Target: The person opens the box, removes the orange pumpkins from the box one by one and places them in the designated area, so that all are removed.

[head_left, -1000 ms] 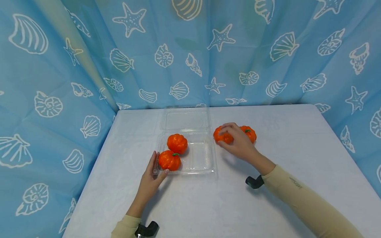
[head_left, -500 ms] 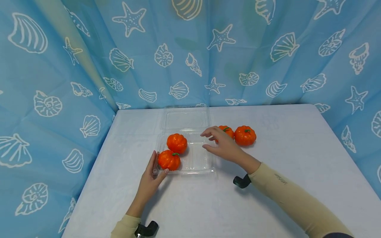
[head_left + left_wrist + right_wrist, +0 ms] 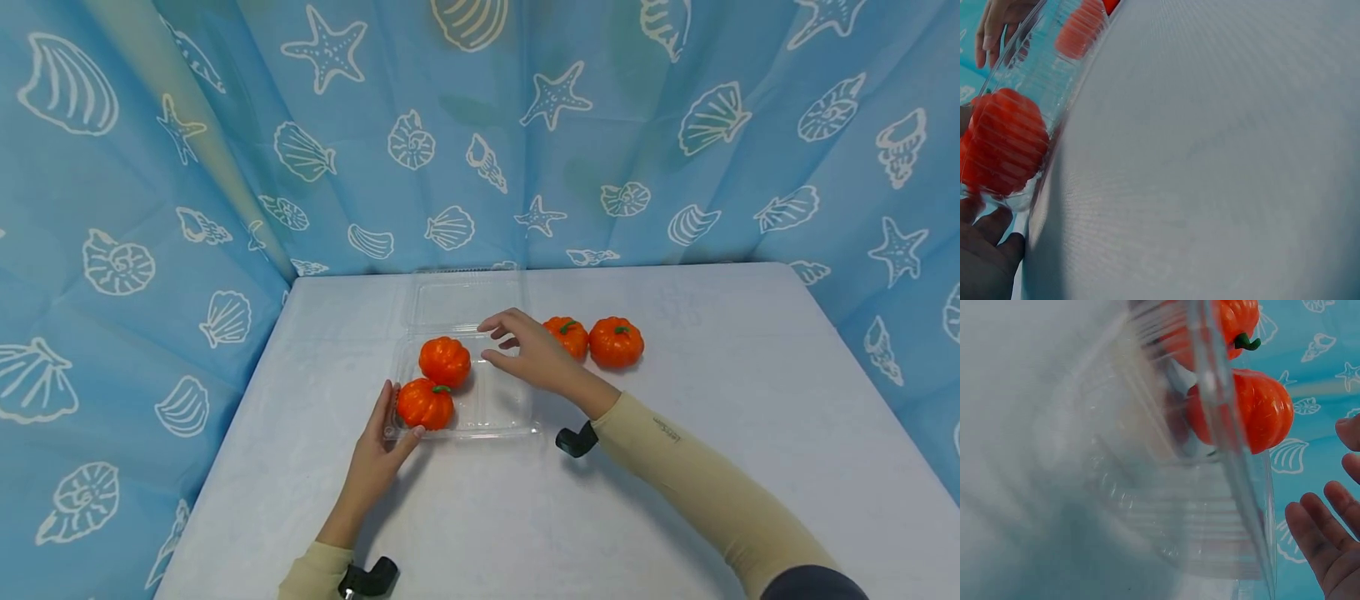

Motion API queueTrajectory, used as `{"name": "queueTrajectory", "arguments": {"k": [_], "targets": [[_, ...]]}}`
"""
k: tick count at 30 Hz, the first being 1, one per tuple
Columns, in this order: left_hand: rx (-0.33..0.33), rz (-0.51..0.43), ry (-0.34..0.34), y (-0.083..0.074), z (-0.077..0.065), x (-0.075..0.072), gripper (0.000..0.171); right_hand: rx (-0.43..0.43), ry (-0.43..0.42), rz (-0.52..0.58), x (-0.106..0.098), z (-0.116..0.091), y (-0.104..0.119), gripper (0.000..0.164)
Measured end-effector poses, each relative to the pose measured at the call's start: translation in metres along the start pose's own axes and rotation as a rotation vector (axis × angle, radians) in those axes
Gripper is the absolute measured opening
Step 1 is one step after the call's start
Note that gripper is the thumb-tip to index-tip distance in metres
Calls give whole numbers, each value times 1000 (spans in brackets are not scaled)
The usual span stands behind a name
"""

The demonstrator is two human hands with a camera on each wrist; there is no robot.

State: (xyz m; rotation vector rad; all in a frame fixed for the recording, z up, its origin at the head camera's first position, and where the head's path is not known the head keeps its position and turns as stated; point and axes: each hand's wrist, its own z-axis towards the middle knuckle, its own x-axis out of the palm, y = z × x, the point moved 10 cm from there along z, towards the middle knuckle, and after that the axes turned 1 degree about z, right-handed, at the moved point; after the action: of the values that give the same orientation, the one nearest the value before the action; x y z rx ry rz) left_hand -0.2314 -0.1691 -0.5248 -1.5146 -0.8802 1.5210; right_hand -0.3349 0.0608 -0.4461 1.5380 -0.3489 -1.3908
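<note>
Fingers loose, the right hand hovers near two pumpkins inside the container the left hand grips.

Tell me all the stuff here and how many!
Table: 1, white, centre
Curtain: 1, blue and white, behind and beside table
Box: 1, clear, on table
Lid: 1, clear, open behind box
Pumpkins: 4, orange, two in box, two right of it
Stems: at least 3, green, on pumpkins
Patch: 1, dark, bottom right
Sleeves: 2, tan, near bottom
Wrist cameras: 2, black, beside sleeves
Left hand: 1, bare, at box's near-left corner
Right hand: 1, bare, over box
</note>
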Motion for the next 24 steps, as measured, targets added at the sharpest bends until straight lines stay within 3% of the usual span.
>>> {"name": "queueTrajectory", "arguments": {"k": [16, 24], "targets": [[5, -7, 4, -2, 0, 2, 91, 35, 64, -24, 15, 26, 10, 43], [-8, 27, -1, 0, 0, 0, 91, 77, 165, -75, 33, 38, 9, 49]]}}
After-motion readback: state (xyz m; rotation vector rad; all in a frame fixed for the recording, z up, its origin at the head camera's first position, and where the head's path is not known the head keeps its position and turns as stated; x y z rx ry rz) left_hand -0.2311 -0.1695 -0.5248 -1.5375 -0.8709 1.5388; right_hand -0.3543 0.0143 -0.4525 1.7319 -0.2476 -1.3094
